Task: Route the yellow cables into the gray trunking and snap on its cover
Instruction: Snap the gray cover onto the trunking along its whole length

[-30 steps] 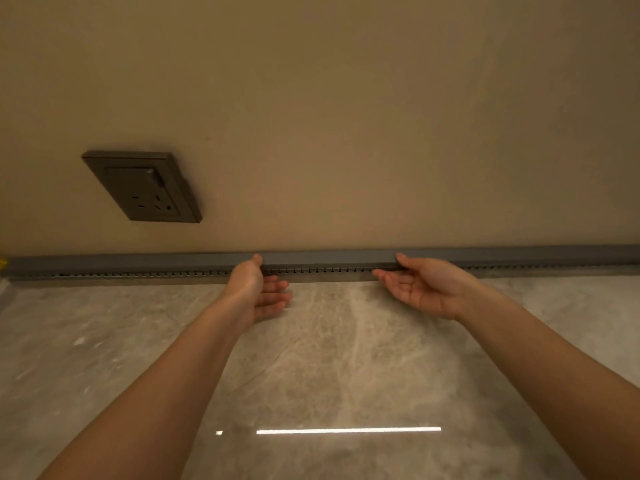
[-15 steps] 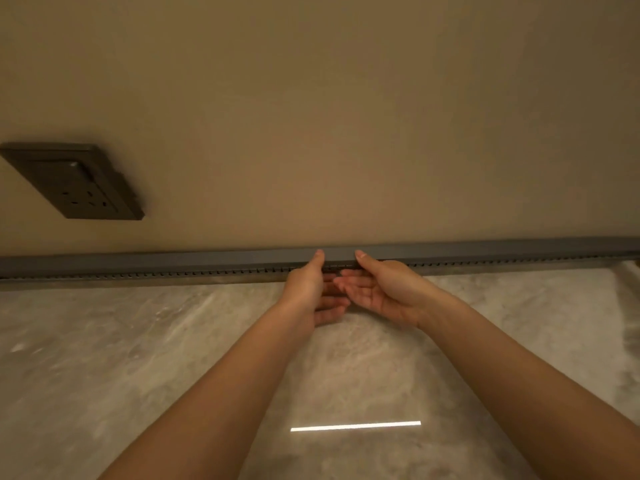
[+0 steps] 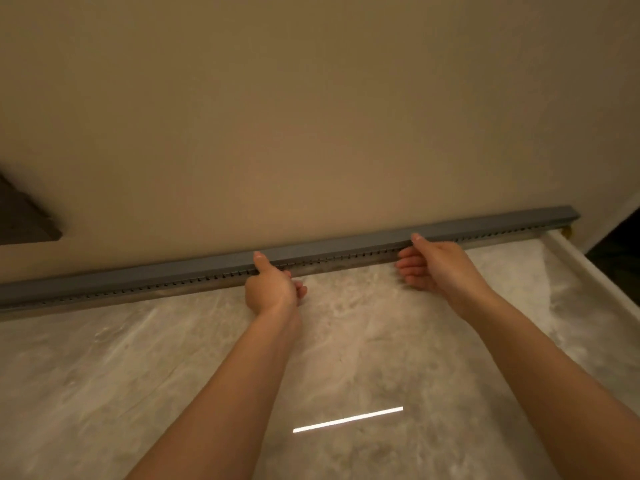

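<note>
Nearest the camera, a bright streak of reflected light (image 3: 348, 419) lay on the marbled gray counter (image 3: 104, 375), between two bare forearms that reached forward. Farther on, the left grip (image 3: 273, 289) pinched the cover (image 3: 339, 249) of the gray trunking (image 3: 121, 285), with its thumb (image 3: 259, 259) on top and the fingers curled in below the front edge. To its right and well apart from it, the right grip (image 3: 436, 265) held the same cover in the same way, its thumb (image 3: 417, 238) on top and the fingers curled loosely against the slotted front. The trunking ran along the back of the counter, where it met the beige wall (image 3: 311, 116). A blurred dark plate (image 3: 20, 220) sat on the wall at the left edge.
</note>
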`<state>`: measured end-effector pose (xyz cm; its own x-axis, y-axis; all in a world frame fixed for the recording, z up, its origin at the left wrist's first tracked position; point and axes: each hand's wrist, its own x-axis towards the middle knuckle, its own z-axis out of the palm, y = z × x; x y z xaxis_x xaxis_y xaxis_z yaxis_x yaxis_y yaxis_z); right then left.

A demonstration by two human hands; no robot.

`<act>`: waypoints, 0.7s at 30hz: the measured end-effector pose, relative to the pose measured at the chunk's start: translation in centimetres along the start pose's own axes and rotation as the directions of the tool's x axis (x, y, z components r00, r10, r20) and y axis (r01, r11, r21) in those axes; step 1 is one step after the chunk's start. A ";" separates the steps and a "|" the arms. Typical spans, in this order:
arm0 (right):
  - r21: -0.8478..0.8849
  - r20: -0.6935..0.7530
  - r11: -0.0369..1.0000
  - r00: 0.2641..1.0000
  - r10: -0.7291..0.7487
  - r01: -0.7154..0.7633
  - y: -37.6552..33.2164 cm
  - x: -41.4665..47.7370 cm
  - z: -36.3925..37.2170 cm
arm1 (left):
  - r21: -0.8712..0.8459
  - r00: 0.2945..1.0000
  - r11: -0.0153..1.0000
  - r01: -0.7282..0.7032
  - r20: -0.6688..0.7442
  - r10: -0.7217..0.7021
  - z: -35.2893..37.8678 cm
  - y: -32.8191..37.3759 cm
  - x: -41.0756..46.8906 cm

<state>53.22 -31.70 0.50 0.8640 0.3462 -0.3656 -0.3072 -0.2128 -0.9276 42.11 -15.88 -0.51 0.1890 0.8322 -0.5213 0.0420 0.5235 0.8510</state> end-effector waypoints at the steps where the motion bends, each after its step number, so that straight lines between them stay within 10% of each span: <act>1: 0.064 -0.016 0.998 1.000 0.012 -0.011 0.2 0.2 -0.9 | -0.032 1.000 1.000 0.000 -0.016 -0.001 0.3 -0.1 -0.3; 11: 0.004 -0.040 0.997 0.996 -0.082 0.082 0.6 1.7 -1.0 | 0.011 0.954 0.982 0.188 0.235 -0.185 4.7 -2.1 -3.5; 21: 0.142 0.111 0.990 0.994 -0.023 0.008 1.4 0.4 0.0 | 0.169 0.939 0.985 0.019 0.336 -0.076 5.6 -2.9 -3.5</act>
<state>53.11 -31.82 -0.92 0.8215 0.4502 -0.3500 -0.3540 -0.0786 -0.9319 46.79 -21.38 -0.80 0.5039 0.6802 -0.5324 0.2110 0.5007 0.8395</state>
